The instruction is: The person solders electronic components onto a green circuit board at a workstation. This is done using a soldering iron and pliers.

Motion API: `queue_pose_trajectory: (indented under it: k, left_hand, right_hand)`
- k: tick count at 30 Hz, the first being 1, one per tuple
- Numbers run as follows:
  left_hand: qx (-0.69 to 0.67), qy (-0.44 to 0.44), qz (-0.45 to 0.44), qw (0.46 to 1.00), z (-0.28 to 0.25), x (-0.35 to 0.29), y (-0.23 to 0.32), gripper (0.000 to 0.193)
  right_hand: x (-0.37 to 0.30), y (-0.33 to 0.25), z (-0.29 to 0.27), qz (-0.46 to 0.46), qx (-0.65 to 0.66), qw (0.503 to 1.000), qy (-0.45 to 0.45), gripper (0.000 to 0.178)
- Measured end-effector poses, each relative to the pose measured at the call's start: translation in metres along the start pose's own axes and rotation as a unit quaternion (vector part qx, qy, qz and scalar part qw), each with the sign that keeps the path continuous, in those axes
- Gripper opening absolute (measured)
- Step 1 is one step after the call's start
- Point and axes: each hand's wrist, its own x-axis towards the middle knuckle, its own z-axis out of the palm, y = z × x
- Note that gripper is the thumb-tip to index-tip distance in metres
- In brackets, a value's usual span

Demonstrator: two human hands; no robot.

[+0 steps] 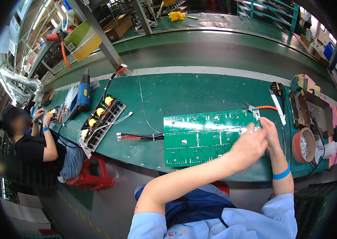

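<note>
A large green circuit board [192, 137] lies solder side up on the bench, with red and black cables [142, 136] coming out at its left. My left hand [252, 142] reaches across the board to its right end, fingers closed in a pinch. My right hand [271, 135], above a blue wristband [282, 172], is closed beside the left at the board's right edge. What either hand pinches is too small or hidden to make out. A small silvery piece [256, 114] sits at the board's upper right corner. Orange-handled pliers [267, 107] lie just behind that corner.
Left of the board lies another board [104, 123] with yellow-wrapped parts, near a blue heat gun [83, 93]. On the right are a white-handled tool [278, 107], a round tub [303, 145], a cardboard box [315, 109] and a white bottle [333, 148]. A co-worker [41, 147] sits at far left.
</note>
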Motion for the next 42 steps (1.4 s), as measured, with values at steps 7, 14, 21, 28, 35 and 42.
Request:
queue_pose_trajectory:
  k: [7,14,21,28,35,42]
  left_hand:
    - [-0.031,-0.082,0.108,0.99,0.01,-0.031,0.051,0.014]
    - [-0.086,-0.057,0.174,0.979,-0.002,-0.044,0.058,0.013]
    - [-0.058,0.02,-0.044,0.997,-0.08,-0.073,0.015,0.012]
    - [0.047,0.135,-0.348,0.927,-0.121,-0.127,-0.03,0.028]
    - [0.138,-0.067,-0.212,0.965,-0.094,-0.081,-0.048,0.051]
    - [0.152,-0.151,-0.186,0.959,-0.073,-0.067,-0.059,0.056]
  right_hand:
    - [0.001,-0.002,0.003,0.006,-0.003,1.0,0.015,0.024]
    - [-0.004,-0.007,0.003,0.005,-0.001,1.0,0.011,0.022]
    - [0.0,0.004,0.0,0.009,0.011,1.0,0.0,0.024]
    - [0.002,-0.002,0.003,0.021,0.008,1.0,-0.002,0.022]
    - [0.003,-0.003,0.002,0.02,0.009,1.0,-0.004,0.024]
    - [0.001,0.002,0.001,0.015,0.009,1.0,-0.01,0.023]
